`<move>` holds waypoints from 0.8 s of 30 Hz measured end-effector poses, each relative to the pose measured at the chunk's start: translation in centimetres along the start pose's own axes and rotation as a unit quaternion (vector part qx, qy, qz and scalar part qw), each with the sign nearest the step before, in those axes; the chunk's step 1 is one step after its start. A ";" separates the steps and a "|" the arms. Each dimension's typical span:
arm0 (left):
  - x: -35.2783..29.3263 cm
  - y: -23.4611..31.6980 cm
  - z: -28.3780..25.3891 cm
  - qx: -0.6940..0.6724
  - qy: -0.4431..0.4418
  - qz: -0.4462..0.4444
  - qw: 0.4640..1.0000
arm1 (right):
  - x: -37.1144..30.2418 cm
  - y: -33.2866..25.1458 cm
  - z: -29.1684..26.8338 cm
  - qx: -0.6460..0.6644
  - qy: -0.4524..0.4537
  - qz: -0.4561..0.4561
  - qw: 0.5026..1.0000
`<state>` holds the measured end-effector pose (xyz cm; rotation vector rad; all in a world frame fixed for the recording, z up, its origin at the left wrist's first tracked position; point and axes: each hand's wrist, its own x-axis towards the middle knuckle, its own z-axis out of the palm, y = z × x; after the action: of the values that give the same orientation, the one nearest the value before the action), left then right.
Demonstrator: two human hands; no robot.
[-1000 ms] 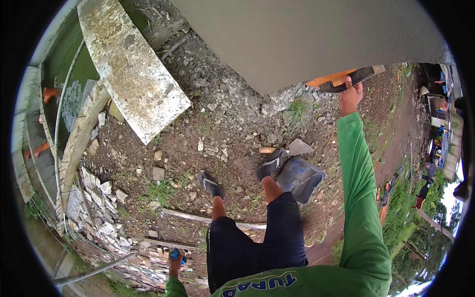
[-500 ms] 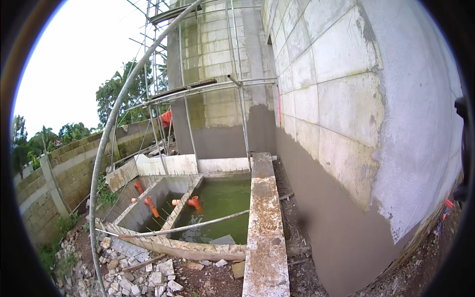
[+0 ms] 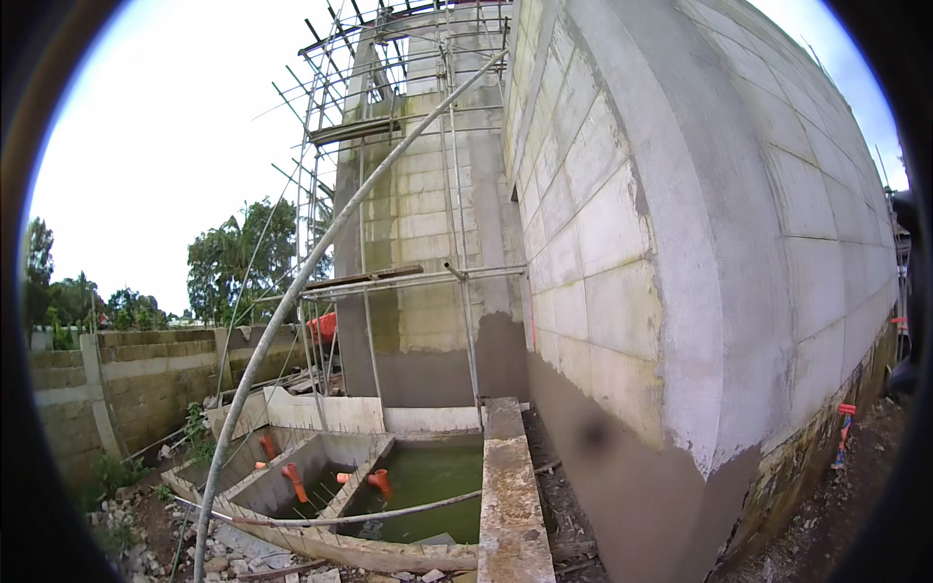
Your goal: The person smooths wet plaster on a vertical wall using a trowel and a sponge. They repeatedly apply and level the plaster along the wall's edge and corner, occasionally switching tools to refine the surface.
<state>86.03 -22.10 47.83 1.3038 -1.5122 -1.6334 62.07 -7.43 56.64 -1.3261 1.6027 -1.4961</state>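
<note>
Neither my left hand nor my right hand shows in the head view. Before me lies a concrete tank [image 3: 282, 532] split into compartments, with green water [image 3: 437, 486] in the right one. Orange pipe fittings [image 3: 295, 482] stick out of its inner walls. A rough, stained concrete beam [image 3: 513, 505] runs away from me along the tank's right side. A long grey pole [image 3: 292, 291] leans across the view from the lower left up to the scaffold. A thinner pole [image 3: 408, 512] lies across the tank's near part.
A tall block wall [image 3: 612, 321], part plastered, rises on the right. Metal scaffolding [image 3: 457, 233] with planks [image 3: 364, 279] stands at the back. A low block wall [image 3: 155, 379] borders the left. Rubble [image 3: 233, 564] lies at the lower left; an orange-and-blue object [image 3: 844, 437] stands at the right wall's foot.
The view has tilted up and swung right, so the tank and beam sit lower and more of the right wall and scaffold shows. No hand appears in either frame.
</note>
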 end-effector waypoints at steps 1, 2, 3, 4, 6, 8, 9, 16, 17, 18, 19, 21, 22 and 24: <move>-0.5 0.2 0.5 0.000 -0.002 0.005 1.000 | -0.7 0.0 -0.6 0.000 0.005 0.001 1.000; -1.2 0.2 0.9 -0.003 -0.005 0.008 1.000 | -1.8 0.2 -1.2 -0.004 0.006 0.005 1.000; -1.8 0.3 1.3 -0.003 -0.010 0.010 1.000 | -2.6 0.2 -1.6 -0.002 0.010 0.008 1.000; -2.1 0.2 1.7 -0.006 -0.011 0.011 1.000 | -3.2 0.4 -2.0 -0.002 0.010 0.009 1.000; -3.0 0.1 2.5 -0.009 -0.018 0.011 1.000 | -4.5 0.5 -2.9 -0.003 0.015 0.015 1.000; -3.7 0.0 3.2 -0.013 -0.027 0.011 0.999 | -5.7 0.9 -3.6 -0.005 0.021 0.020 1.000; -3.9 0.1 3.6 -0.013 -0.029 0.011 0.999 | -6.1 0.9 -3.9 -0.004 0.023 0.023 0.999; -5.8 -0.3 5.9 -0.022 -0.048 0.003 0.999 | -9.5 1.7 -6.2 -0.005 0.031 0.040 0.999; -5.9 -0.3 6.3 -0.023 -0.052 0.002 0.998 | -9.9 1.8 -6.6 -0.008 0.034 0.043 0.998; -6.2 -0.4 6.7 -0.024 -0.055 -0.003 0.998 | -10.4 2.0 -7.0 -0.006 0.035 0.047 0.998; -6.3 -0.4 7.0 -0.023 -0.056 -0.004 0.998 | -10.6 2.3 -7.3 -0.006 0.037 0.049 0.998; -6.5 -0.4 7.6 -0.024 -0.062 -0.009 0.998 | -11.2 2.6 -7.9 -0.007 0.039 0.056 0.998; -6.5 -0.3 7.8 -0.024 -0.063 -0.010 0.998 | -11.4 2.8 -8.2 -0.008 0.041 0.060 0.997; -6.5 -0.4 8.6 -0.023 -0.071 -0.017 0.997 | -11.9 3.2 -8.9 -0.008 0.044 0.070 0.997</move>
<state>80.78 -12.73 48.30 1.2172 -1.5318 -1.8048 57.30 6.53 52.89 -1.1458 1.7298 -1.4776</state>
